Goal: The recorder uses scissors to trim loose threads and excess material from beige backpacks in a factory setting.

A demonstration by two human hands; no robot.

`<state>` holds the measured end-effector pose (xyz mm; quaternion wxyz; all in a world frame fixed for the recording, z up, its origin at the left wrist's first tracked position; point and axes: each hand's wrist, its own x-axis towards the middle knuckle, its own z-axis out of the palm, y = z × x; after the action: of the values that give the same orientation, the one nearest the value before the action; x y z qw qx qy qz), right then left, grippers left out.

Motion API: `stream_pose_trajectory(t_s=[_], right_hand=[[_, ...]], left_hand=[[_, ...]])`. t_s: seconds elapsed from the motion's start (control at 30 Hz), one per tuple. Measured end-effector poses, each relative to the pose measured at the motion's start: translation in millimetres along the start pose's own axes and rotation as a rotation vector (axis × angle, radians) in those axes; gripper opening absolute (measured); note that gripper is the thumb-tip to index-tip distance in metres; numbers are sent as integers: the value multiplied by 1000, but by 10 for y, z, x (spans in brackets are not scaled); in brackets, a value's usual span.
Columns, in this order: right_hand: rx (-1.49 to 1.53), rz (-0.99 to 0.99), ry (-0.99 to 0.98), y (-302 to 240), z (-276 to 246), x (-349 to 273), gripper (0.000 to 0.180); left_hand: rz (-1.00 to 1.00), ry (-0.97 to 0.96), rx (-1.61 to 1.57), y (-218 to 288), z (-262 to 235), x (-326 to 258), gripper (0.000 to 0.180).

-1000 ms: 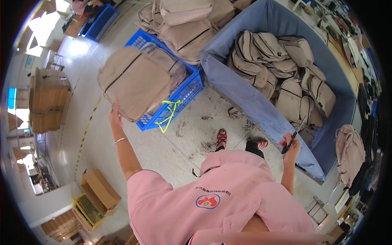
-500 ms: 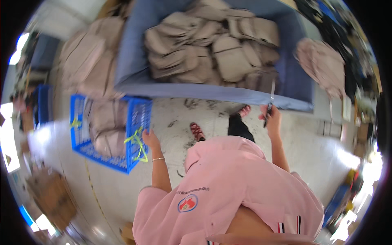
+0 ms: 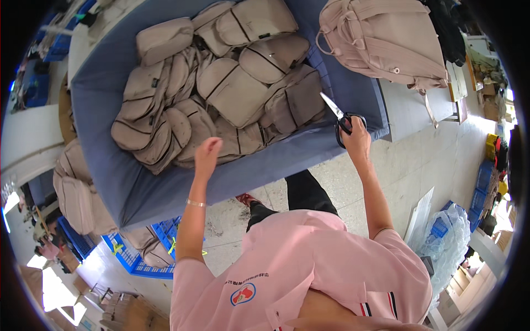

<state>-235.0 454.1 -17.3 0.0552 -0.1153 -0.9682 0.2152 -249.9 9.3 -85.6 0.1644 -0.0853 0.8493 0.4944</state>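
Black-handled scissors [image 3: 340,117] sit in the right hand [image 3: 359,138], fingers wrapped round the loops; the left hand [image 3: 208,154], loosely curled and apparently empty, is above the blue fabric bin's [image 3: 165,194] near wall. Beyond, inside, beige backpacks [image 3: 234,91] lie heaped.

Pink short-sleeved shirt [image 3: 292,248], silvery bracelet [image 3: 196,203], black trousers [image 3: 309,193]

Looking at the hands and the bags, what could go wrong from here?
The right hand holds scissors with the blades pointing toward the bags in the bin, so the tip might cut fabric. The left hand is bare; near the blades, it might be cut. The bags overlap, so pulling one could drag others.
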Motion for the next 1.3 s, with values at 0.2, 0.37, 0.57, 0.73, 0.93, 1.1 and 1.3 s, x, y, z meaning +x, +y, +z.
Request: stream_pose_trajectory(t_s=[0.2,0.37,0.57,0.73,0.93,1.1,1.3], right_hand=[[-21,80,-257,487,255,426,31],[69,58,-127,499,288,413,38],[133,142,-138,593,241,454,36],[194,129,-99,498,226,478,37],[296,166,-39,550,155,361,31],[395,189,144,247,-151,81,34],[796,218,276,-547,-632,-394,29]], left_hand=[[56,-382,352,-735,1843,1635,46],[-122,-60,420,-1167,3030,2317,61],[-312,72,405,-714,3782,2341,55],[-152,-37,361,-453,3262,2242,27],[-209,-344,-333,572,1865,1551,18],[27,-450,-156,1556,138,628,17],[290,-261,-81,2353,-1668,-783,22]])
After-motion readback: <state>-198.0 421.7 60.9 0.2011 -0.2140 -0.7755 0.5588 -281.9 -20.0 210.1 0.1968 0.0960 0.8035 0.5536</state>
